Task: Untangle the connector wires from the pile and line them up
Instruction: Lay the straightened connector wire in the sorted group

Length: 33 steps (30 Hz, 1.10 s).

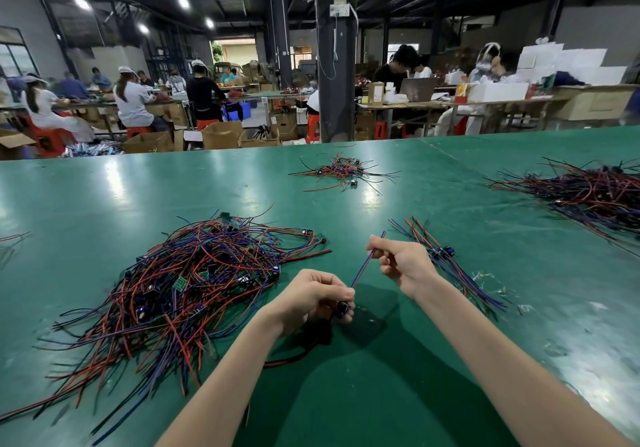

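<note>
Green table (104,197) bears a tangled wire pile (194,273) and lined-up row (446,254).

Wire (362,270) between left hand (318,297), right hand (401,263)

Dim workshop, green table (173,186), ceiling lights (183,1).

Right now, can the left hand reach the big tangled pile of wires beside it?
Probably yes: the pile lies just left of the left hand, with only bare table between. But that hand grips the connector wire, so it must let go first.
</note>
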Each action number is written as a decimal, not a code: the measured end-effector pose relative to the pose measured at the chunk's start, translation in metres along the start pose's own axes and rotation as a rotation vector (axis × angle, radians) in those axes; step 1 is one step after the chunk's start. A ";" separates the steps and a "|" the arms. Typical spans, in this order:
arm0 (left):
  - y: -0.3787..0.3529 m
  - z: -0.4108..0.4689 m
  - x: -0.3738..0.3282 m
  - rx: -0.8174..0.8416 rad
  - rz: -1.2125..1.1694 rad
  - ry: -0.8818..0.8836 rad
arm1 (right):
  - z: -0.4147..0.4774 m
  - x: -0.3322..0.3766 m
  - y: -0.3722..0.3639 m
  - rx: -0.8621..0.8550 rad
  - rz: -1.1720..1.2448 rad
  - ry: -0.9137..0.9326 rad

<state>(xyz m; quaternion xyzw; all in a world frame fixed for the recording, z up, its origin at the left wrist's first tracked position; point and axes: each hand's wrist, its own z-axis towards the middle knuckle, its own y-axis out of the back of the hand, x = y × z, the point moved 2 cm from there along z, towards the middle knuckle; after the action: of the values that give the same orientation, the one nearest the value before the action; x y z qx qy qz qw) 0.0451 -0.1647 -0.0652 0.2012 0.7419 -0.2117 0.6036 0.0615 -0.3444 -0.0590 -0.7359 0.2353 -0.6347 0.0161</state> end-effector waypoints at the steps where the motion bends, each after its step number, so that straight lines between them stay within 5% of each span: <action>1: 0.000 0.000 0.000 0.007 -0.009 -0.005 | 0.000 -0.001 0.000 0.040 0.084 -0.106; 5: -0.001 -0.001 0.000 0.042 -0.019 -0.013 | 0.001 -0.005 -0.001 0.154 0.329 -0.373; 14: -0.002 -0.001 -0.001 0.097 -0.010 -0.018 | 0.002 -0.012 -0.001 0.113 0.340 -0.384; 22: 0.007 0.002 -0.004 -0.093 0.017 -0.035 | -0.001 -0.031 -0.010 0.086 0.195 -0.080; 27: 0.016 0.010 -0.004 -0.340 -0.188 -0.070 | -0.020 -0.037 -0.017 0.231 -0.015 0.086; 33: 0.019 0.009 -0.005 -0.437 -0.310 -0.143 | -0.046 -0.045 -0.030 0.434 -0.241 0.127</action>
<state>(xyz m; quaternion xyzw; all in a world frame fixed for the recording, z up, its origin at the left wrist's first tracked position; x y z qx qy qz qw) 0.0643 -0.1540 -0.0630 -0.0655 0.7474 -0.1501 0.6439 0.0246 -0.2886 -0.0825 -0.6967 0.0046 -0.7125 0.0830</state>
